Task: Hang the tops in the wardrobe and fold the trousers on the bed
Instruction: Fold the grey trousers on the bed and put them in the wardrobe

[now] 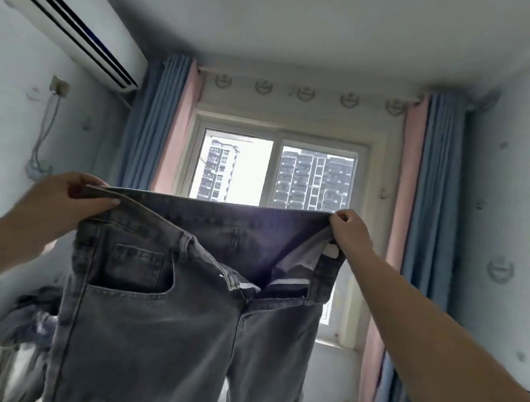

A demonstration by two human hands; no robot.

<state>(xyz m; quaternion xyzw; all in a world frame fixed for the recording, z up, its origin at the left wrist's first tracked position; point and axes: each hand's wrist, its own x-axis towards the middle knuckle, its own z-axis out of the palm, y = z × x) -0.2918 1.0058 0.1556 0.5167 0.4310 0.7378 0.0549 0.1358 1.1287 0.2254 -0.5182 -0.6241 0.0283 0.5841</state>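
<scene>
My left hand (68,198) held the left end of the waistband of a pair of grey jeans (169,323), thumb laid flat along the top edge and the other fingers curled behind the denim, so that grip was closed on the cloth. From there the waistband ran taut and nearly level across the view to my right hand (348,230), whose grip pinched the opposite end of the band between thumb and curled fingers. The jeans hung in the air between and below both hands, raised in front of the window (276,174), with their top edge crossing its lower panes.

The long axis of the jeans ran straight down: waist uppermost, both legs dropping out of the bottom of the view. The front faced me, with the fly unzipped and the waist gaping, so the inside of the back panel and a pale pocket lining (304,256) showed. A front pocket with a small coin pocket (135,265) sat on the left side. I could read no label or writing on them.

At the far left, low down, a heap of other grey clothing (22,321) lay blurred. An air conditioner (80,35) was mounted on the wall at upper left, and blue and pink curtains (161,122) flanked the window.
</scene>
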